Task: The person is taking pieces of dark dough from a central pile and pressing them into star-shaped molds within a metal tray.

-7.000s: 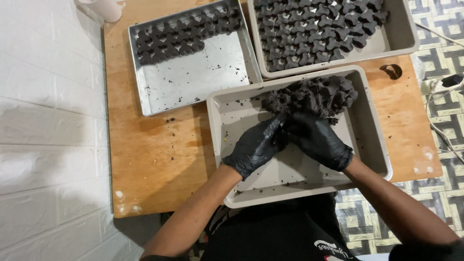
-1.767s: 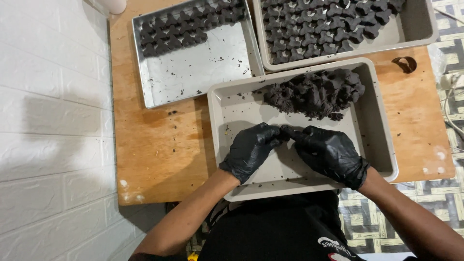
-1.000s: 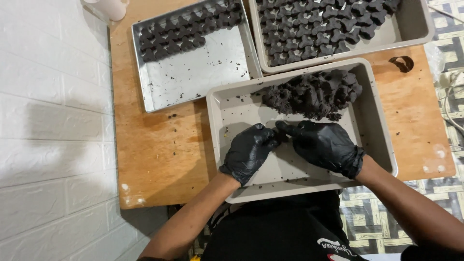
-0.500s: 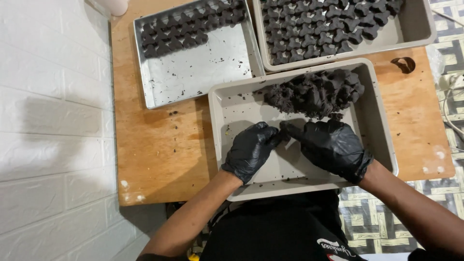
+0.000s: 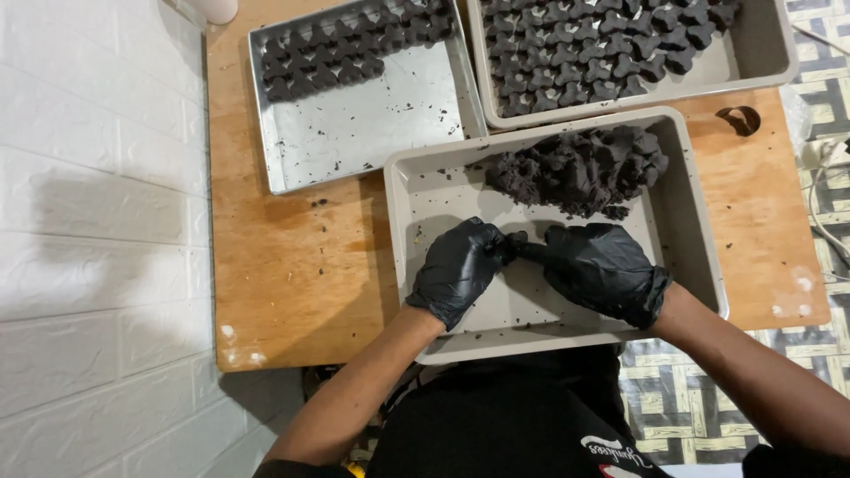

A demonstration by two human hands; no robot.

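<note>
I have both gloved hands down inside the near beige tray (image 5: 403, 265), meeting over its middle. My left hand (image 5: 460, 270) and my right hand (image 5: 602, 270) have their fingertips drawn together around a small dark piece of dough (image 5: 518, 245), pinched between them where the two black gloves touch. The piece is mostly covered by the fingers, so I cannot tell its shape (only a dark nub shows at the join).

Just beyond the grip, toward the far wall of the same tray, lies the dark dough heap (image 5: 580, 168), lumpy and loose, apart from my fingers. Under and around my hands the tray floor carries only scattered crumbs.

Farther out from the grip, past the heap, a second beige tray (image 5: 761, 53) is filled with rows of shaped dark pieces (image 5: 584, 44). Out past my left hand sits a metal tray (image 5: 372, 133), with a couple of rows of the same shaped pieces along its far edge and crumbs on its bare floor. All three trays rest on a wooden board (image 5: 283, 274). Off past my right hand, a small ring-shaped cutter (image 5: 742, 119) lies on the wood, well apart from the grip.
</note>
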